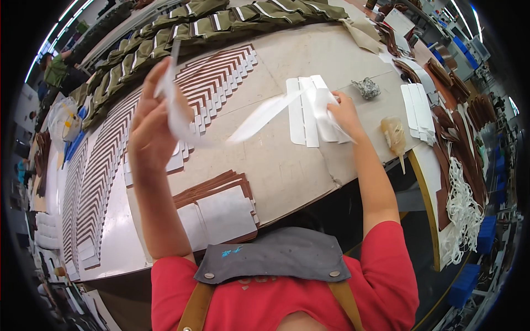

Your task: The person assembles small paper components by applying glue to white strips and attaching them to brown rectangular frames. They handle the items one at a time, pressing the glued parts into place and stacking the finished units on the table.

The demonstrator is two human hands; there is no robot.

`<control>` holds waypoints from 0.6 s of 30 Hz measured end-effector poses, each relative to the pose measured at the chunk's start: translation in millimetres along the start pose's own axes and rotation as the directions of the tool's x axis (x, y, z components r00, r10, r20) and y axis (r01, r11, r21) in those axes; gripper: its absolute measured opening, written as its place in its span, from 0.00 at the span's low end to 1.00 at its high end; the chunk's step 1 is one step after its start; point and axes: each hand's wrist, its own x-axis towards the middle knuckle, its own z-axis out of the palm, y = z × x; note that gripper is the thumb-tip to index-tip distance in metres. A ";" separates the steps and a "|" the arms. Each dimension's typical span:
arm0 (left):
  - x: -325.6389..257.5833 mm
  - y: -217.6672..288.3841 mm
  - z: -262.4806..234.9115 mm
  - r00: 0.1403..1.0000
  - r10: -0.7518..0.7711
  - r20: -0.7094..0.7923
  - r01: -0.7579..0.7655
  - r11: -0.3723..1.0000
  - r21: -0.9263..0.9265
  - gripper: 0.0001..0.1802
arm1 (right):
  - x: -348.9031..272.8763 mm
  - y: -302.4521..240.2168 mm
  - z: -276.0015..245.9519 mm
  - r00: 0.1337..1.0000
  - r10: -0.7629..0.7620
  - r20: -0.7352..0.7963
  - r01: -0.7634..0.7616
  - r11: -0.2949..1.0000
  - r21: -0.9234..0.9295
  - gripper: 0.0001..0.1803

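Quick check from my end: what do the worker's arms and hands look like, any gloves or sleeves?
No gloves: both the left hand and the right hand are bare, and so are the forearms. Short red sleeves end above the elbows. No watch, rings or wristbands show. A grey apron bib with two metal snaps and tan straps lies over the red shirt.

A big pale worktop (287,176) fills the room's middle, its near edge curving over a dark floor (353,215). Long bright lights (52,38) shine at the top left. Blue bins (486,234) sit past the right edge.
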 end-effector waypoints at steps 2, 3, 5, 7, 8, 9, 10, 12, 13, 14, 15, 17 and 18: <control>-0.3 12.5 8.0 0.993 0.017 0.117 -0.018 1.000 0.007 0.32 | -5.1 -2.2 -5.6 0.998 -0.018 -0.068 0.016 0.999 -0.037 0.25; -0.7 10.2 25.9 1.000 -0.011 -0.028 0.016 0.984 0.176 0.32 | -6.2 -6.1 -10.6 0.997 -0.030 -0.076 0.024 0.997 -0.071 0.25; 1.3 -11.5 29.0 0.971 -0.078 -0.225 0.172 0.883 0.436 0.30 | -6.8 -10.0 -20.1 0.994 -0.056 -0.092 0.042 0.988 -0.150 0.25; 5.6 -47.0 18.5 0.947 -0.264 -0.181 0.318 0.702 0.637 0.28 | -8.2 -16.6 -22.9 0.996 -0.063 -0.069 0.054 0.990 -0.132 0.26; 3.8 -71.7 10.1 0.925 -0.324 -0.198 0.374 0.690 0.620 0.26 | -7.2 -23.7 -21.7 0.996 -0.078 -0.049 0.071 0.990 -0.121 0.27; 3.1 -96.6 -1.0 0.916 -0.347 -0.201 0.388 0.640 0.663 0.26 | -9.8 -32.0 -25.4 0.997 -0.078 -0.017 0.079 0.997 0.026 0.27; 2.7 -116.5 -8.2 0.919 -0.332 -0.212 0.362 0.503 0.784 0.26 | -15.1 -44.1 -30.3 0.997 -0.081 0.016 0.077 0.982 0.170 0.28; 6.2 -143.6 -23.3 0.880 -0.366 -0.302 0.438 0.386 0.812 0.25 | -28.7 -70.6 -45.0 0.990 -0.102 0.094 0.055 0.912 0.407 0.29; 5.6 -154.0 -29.9 0.857 -0.378 -0.349 0.476 0.324 0.818 0.25 | -36.8 -87.5 -55.9 0.983 -0.121 0.140 0.037 0.868 0.496 0.30; 2.1 -162.4 -35.6 0.864 -0.353 -0.359 0.464 0.280 0.840 0.25 | -43.6 -102.1 -64.6 0.972 -0.147 0.184 0.014 0.814 0.580 0.30; -1.4 -170.4 -41.0 0.870 -0.327 -0.368 0.452 0.235 0.860 0.25 | -49.2 -112.9 -71.2 0.956 -0.180 0.232 -0.007 0.776 0.630 0.30; -3.7 -178.7 -44.9 0.885 -0.290 -0.364 0.423 0.172 0.890 0.26 | -58.1 -126.9 -79.2 0.918 -0.243 0.315 -0.061 0.696 0.716 0.29; -4.0 -182.2 -45.0 0.893 -0.280 -0.353 0.404 0.154 0.902 0.26 | -60.9 -128.6 -74.4 0.921 -0.247 0.302 -0.047 0.699 0.714 0.29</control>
